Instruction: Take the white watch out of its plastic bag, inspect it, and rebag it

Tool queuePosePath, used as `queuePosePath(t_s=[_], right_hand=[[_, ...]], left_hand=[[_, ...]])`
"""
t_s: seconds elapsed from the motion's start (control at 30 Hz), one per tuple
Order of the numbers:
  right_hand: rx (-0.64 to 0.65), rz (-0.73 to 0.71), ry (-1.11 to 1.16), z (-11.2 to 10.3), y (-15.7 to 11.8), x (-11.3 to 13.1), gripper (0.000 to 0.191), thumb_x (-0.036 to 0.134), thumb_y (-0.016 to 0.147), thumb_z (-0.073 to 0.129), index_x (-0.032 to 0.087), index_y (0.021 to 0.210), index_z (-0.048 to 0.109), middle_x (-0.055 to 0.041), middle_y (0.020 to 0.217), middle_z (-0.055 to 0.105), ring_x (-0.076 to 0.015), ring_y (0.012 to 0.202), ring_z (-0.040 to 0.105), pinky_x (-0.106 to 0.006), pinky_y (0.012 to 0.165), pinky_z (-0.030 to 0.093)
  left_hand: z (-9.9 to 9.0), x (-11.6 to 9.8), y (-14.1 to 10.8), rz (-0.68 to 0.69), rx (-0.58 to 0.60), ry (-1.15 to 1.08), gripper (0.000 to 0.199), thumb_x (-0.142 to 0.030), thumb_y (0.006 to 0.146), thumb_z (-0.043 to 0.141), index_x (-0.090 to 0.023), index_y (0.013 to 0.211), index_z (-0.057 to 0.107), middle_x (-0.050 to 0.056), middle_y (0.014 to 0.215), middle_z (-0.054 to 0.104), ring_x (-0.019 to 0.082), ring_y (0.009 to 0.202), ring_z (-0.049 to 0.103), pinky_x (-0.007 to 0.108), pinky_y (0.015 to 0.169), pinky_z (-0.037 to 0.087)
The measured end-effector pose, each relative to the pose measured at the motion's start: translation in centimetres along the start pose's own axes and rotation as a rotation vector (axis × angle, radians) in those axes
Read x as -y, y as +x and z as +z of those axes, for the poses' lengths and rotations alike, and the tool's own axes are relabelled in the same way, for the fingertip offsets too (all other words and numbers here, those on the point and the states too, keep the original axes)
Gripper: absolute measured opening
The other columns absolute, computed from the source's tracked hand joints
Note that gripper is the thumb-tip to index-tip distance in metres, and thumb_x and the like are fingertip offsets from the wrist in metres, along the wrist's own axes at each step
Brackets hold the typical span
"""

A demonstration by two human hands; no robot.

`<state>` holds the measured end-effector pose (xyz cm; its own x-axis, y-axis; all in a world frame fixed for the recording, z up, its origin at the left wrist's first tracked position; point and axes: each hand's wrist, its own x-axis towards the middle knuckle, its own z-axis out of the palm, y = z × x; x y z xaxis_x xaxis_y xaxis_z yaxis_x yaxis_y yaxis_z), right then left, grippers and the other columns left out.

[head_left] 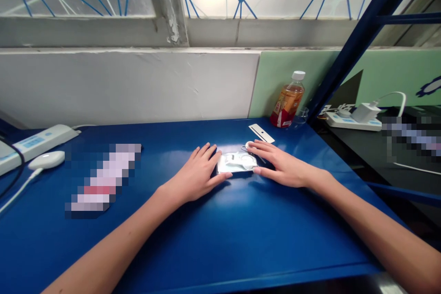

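While both hands lie flat on the blue worktop [241, 239], a clear plastic pouch [237, 162] sits between them, holding what looks like a coiled white cable; contents partly washed out by glare. Left hand [198, 175]: fingers [206, 154] extended and loosely spread, palm down, fingertips and thumb touching the pouch's left edge; nothing gripped. Right hand [280, 167]: fingers [263, 147] also extended, lying along the pouch's right edge and far corner, thumb against its near right corner; nothing gripped either. A small white round piece [248, 145] sits just beyond the right fingertips, touching or nearly touching, cannot tell which. A flat white strip [261, 132] lies farther beyond those fingertips. Past that, an upright bottle [288, 100] with a white cap, orange-brown drink filling most of it, stands near the wall. A small clear cup [301, 116] just beside the bottle; contents cannot be made out. Well off beyond the left fingers: white power strip [34, 144] and a white oval device [46, 160] on a cable.
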<state>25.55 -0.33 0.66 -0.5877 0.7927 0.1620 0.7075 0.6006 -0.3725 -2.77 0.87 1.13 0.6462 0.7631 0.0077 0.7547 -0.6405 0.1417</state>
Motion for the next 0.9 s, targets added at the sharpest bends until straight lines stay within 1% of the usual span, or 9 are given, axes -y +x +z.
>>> queuePosePath(t_s=[0.07, 0.17, 0.23, 0.33, 0.47, 0.6, 0.7, 0.83, 0.9], right_hand=[[-0.052, -0.052, 0.011, -0.2, 0.0, 0.1, 0.065, 0.050, 0.089, 0.062, 0.018, 0.143, 0.049, -0.0186, 0.149, 0.046, -0.0351, 0.137, 0.044, -0.054, 0.109, 0.042], [-0.188, -0.161, 0.095, -0.3, 0.1, 0.4, 0.036, 0.035, 0.092, 0.062, 0.024, 0.126, 0.065, -0.0129, 0.127, 0.063, -0.0282, 0.117, 0.061, -0.046, 0.097, 0.052], [-0.287, -0.180, 0.186, -0.3, 0.2, 0.9, 0.026, 0.028, 0.094, 0.058, 0.026, 0.116, 0.071, -0.0094, 0.110, 0.069, -0.0235, 0.101, 0.066, -0.041, 0.088, 0.055], [-0.354, -0.054, 0.378, -0.7, 0.4, 1.8, 0.022, 0.033, 0.091, 0.061, 0.024, 0.106, 0.075, -0.0076, 0.099, 0.073, -0.0222, 0.089, 0.068, -0.038, 0.080, 0.057], [-0.282, 0.172, 0.643, -1.0, 0.7, 2.3, 0.027, 0.042, 0.087, 0.065, 0.017, 0.091, 0.074, -0.0085, 0.091, 0.075, -0.0238, 0.082, 0.070, -0.037, 0.073, 0.057], [-0.307, 0.288, 0.644, 0.3, 1.1, 1.6, 0.025, 0.040, 0.083, 0.068, 0.017, 0.093, 0.067, -0.0061, 0.082, 0.074, -0.0219, 0.077, 0.070, -0.035, 0.071, 0.056], [-0.355, 0.328, 0.543, 1.6, 1.1, 1.1, 0.021, 0.036, 0.086, 0.065, 0.019, 0.097, 0.061, -0.0040, 0.077, 0.073, -0.0211, 0.072, 0.069, -0.035, 0.068, 0.055], [-0.401, 0.206, 0.209, 1.6, 0.9, 0.9, 0.016, 0.032, 0.091, 0.058, 0.020, 0.099, 0.064, -0.0103, 0.104, 0.072, -0.0264, 0.099, 0.068, -0.044, 0.088, 0.053], [-0.332, 0.074, 0.109, 1.0, 0.8, 0.9, 0.025, 0.033, 0.092, 0.058, 0.018, 0.111, 0.064, -0.0132, 0.121, 0.068, -0.0284, 0.116, 0.061, -0.047, 0.100, 0.048]], left_hand=[[-0.1, 0.1, 0.1, 0.012, -0.042, -0.036, 0.068, -0.062, 0.099, 0.033, -0.010, 0.140, 0.050, 0.021, 0.151, 0.040, 0.037, 0.144, 0.029, 0.052, 0.114, 0.027], [-0.4, 0.0, 0.2, 0.055, -0.135, -0.147, 0.056, -0.057, 0.101, 0.034, -0.015, 0.126, 0.062, 0.015, 0.137, 0.058, 0.033, 0.134, 0.046, 0.047, 0.109, 0.037], [-0.7, -0.3, 0.3, 0.093, -0.181, -0.255, 0.050, -0.051, 0.103, 0.032, -0.018, 0.111, 0.068, 0.010, 0.120, 0.068, 0.028, 0.117, 0.060, 0.041, 0.101, 0.044], [-1.1, -0.9, 0.2, 0.072, -0.271, -0.423, 0.046, -0.043, 0.105, 0.030, -0.019, 0.099, 0.069, 0.006, 0.103, 0.073, 0.022, 0.096, 0.068, 0.034, 0.086, 0.051], [-1.2, -1.1, 0.2, 0.014, -0.384, -0.539, 0.031, -0.040, 0.102, 0.042, -0.020, 0.108, 0.065, 0.004, 0.104, 0.073, 0.020, 0.093, 0.069, 0.030, 0.081, 0.054], [-0.8, -0.7, 0.2, 0.056, -0.316, -0.440, 0.033, -0.041, 0.097, 0.053, -0.019, 0.121, 0.061, 0.007, 0.116, 0.070, 0.023, 0.105, 0.067, 0.035, 0.090, 0.053], [-0.4, -0.4, 0.2, 0.115, -0.237, -0.280, 0.058, -0.049, 0.087, 0.066, -0.016, 0.133, 0.055, 0.014, 0.134, 0.060, 0.030, 0.124, 0.055, 0.044, 0.103, 0.046], [-0.1, 0.0, 0.1, 0.106, -0.147, -0.204, 0.072, -0.058, 0.085, 0.065, -0.013, 0.140, 0.049, 0.019, 0.145, 0.048, 0.035, 0.136, 0.042, 0.049, 0.110, 0.039], [0.0, 0.2, 0.1, 0.080, -0.112, -0.187, 0.073, -0.061, 0.087, 0.060, -0.012, 0.141, 0.049, 0.020, 0.149, 0.044, 0.036, 0.140, 0.036, 0.050, 0.112, 0.037]])
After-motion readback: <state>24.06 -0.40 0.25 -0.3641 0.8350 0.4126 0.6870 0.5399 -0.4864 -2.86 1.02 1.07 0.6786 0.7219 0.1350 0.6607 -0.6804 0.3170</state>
